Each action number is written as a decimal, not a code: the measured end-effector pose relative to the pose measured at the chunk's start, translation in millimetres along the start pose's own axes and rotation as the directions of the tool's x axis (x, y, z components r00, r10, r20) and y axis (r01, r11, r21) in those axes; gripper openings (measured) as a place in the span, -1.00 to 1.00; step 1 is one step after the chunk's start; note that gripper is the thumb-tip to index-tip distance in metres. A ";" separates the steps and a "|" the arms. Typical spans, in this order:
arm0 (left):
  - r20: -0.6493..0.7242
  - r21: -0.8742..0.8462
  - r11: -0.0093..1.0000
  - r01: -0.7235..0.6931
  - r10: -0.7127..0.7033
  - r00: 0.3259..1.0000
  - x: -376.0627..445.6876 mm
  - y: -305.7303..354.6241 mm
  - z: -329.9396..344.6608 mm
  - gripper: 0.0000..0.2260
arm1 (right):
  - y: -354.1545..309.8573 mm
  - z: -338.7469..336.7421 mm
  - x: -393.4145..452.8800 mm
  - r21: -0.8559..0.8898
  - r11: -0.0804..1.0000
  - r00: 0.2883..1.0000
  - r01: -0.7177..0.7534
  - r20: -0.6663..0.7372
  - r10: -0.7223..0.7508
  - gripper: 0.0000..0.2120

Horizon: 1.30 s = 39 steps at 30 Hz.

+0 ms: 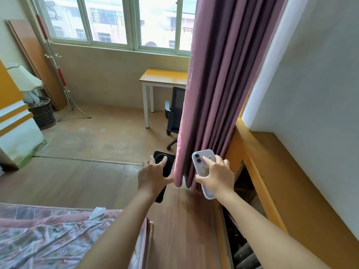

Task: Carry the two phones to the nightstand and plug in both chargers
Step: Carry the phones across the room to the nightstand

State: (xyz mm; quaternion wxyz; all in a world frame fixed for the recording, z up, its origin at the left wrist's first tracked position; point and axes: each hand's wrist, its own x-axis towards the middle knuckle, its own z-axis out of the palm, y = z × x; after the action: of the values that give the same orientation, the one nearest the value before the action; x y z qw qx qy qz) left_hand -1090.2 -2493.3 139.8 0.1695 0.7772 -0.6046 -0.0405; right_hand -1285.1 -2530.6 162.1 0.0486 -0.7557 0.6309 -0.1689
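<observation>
Presently, left hand (pixel 153 176) grips black phone (pixel 168 164); right hand (pixel 218 176), at 3 o'clock, grips white phone (pixel 200 161).

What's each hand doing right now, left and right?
Left hand: closed around a black phone with a round camera ring, back facing up.
Right hand: closed around a pale lilac phone in a clear case, back facing up.

Your left hand (pixel 153 176) grips a black phone (pixel 164 162), back up, index finger on its round camera ring. Your right hand (pixel 217 174) grips a pale lilac phone (pixel 201 159), also back up. Both are held out above the wooden floor (pixel 77 177), just beside the mauve curtain (pixel 219 84).
</observation>
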 end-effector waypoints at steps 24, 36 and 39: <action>-0.137 -0.034 0.882 0.471 -0.471 0.872 274.0 -84.2 33.9 -0.38 | -85.1 106.9 346.0 0.136 0.943 0.917 0.305 0.226 -0.330 -0.37; -0.113 -0.062 0.843 0.534 -0.538 0.836 408.9 -159.4 42.9 -0.39 | -170.3 167.6 480.7 0.169 0.903 0.886 0.396 0.187 -0.424 -0.37; -0.134 -0.062 0.835 0.547 -0.550 0.824 433.2 -178.6 35.0 -0.39 | -190.4 177.5 507.8 0.161 0.896 0.879 0.413 0.188 -0.439 -0.37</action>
State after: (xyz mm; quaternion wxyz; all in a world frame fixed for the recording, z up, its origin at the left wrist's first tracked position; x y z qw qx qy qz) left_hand -819.1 -2876.2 112.6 0.2026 0.9171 -0.3415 -0.0365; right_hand -975.8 -3010.0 148.7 0.1234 -0.8858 0.4288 -0.1276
